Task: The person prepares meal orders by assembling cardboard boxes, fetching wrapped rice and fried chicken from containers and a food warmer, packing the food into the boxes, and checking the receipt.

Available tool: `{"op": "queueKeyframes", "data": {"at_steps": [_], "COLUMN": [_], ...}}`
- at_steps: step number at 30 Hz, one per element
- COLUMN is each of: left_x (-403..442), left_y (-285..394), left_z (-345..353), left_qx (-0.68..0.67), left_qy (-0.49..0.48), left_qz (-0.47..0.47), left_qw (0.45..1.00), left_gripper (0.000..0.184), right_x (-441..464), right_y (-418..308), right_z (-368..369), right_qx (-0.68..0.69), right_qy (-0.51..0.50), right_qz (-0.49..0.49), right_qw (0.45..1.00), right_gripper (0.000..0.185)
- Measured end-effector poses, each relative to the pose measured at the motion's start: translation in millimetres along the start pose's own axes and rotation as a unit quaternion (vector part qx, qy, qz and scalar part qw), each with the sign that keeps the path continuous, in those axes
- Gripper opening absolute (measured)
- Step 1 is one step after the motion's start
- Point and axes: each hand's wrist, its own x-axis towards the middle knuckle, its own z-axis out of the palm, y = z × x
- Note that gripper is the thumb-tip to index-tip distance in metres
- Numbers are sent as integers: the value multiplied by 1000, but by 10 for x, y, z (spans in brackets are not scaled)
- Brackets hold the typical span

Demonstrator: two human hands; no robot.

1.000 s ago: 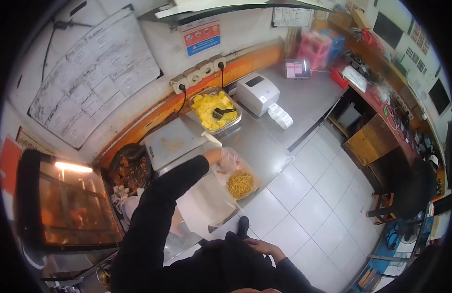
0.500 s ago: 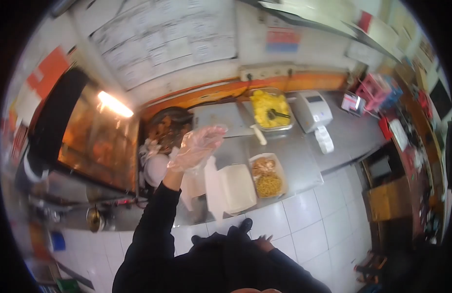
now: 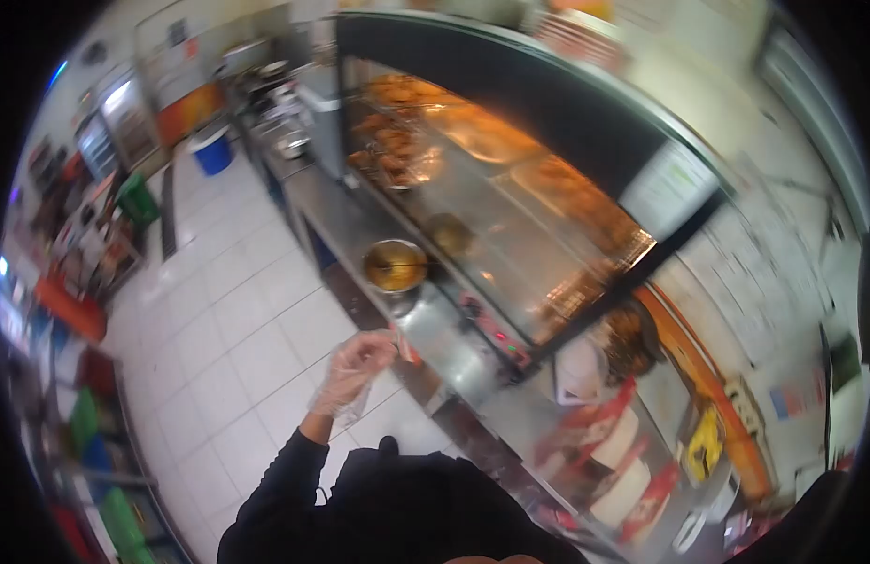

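My left hand (image 3: 355, 373), in a clear plastic glove, is raised over the floor beside the counter edge. Its fingers are curled in, and a small pale and reddish shape shows at the fingertips, too blurred to name. Closest beyond it on the steel counter (image 3: 444, 348) stands a round metal pot (image 3: 395, 267) with yellow-brown contents; the hand is apart from it. Behind the pot is a lit glass food warmer (image 3: 520, 188) with trays of browned, fried-looking food (image 3: 397, 146). My right hand is out of view.
Red and white open boxes (image 3: 613, 446), smeared by motion, lie on the counter at right. Past them is a container of yellow food (image 3: 705, 444). A blue bin (image 3: 210, 150) stands on the tiled floor (image 3: 233, 291). Shelving with green and blue items (image 3: 106, 479) lines the left side.
The view has swung left, bringing the warmer to the middle. My left hand has left the area above the boxes and its fingers have curled. My right hand has gone out of view.
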Motion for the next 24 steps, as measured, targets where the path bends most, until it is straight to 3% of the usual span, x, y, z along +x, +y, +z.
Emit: {"op": "queueKeyframes", "data": {"at_steps": [4, 7, 13, 15, 17, 18, 21, 24], "left_x": [-492, -755, -598, -395, -124, -15, 224, 150], "left_y": [253, 299, 72, 59, 83, 168, 305, 600], "left_z": [-1210, -1766, -2411, -2732, -3078, -3262, -3849, -4382], "left_qx": [-38, -75, -116, -122, -129, -114, -66, -41], "left_qy": [226, 306, 336, 336, 338, 343, 376, 440], "left_qz": [10, 46, 23, 28, 31, 15, 9, 34], "left_qw": [973, 948, 934, 933, 932, 932, 924, 896], "left_gripper": [31, 31, 33, 31, 29, 30, 32, 33], "right_x": [1301, 1987, 2696, 3054, 3403, 3621, 4491, 5202], "right_y": [-794, -1393, -2024, -1657, -1536, -1637, -2145, -2796], "right_z": [122, 373, 762, 864, 777, 749, 656, 1088], "right_qx": [-90, -126, -158, -226, -154, -159, -174, -183], "right_qy": [-29, -67, -154, -153, -246, -258, -251, -246], "right_qz": [-71, -125, -185, -128, -134, -137, -8, 114], "right_qw": [993, 982, 958, 954, 948, 943, 952, 945], "right_gripper": [48, 50, 47, 46, 45, 45, 43, 41]}}
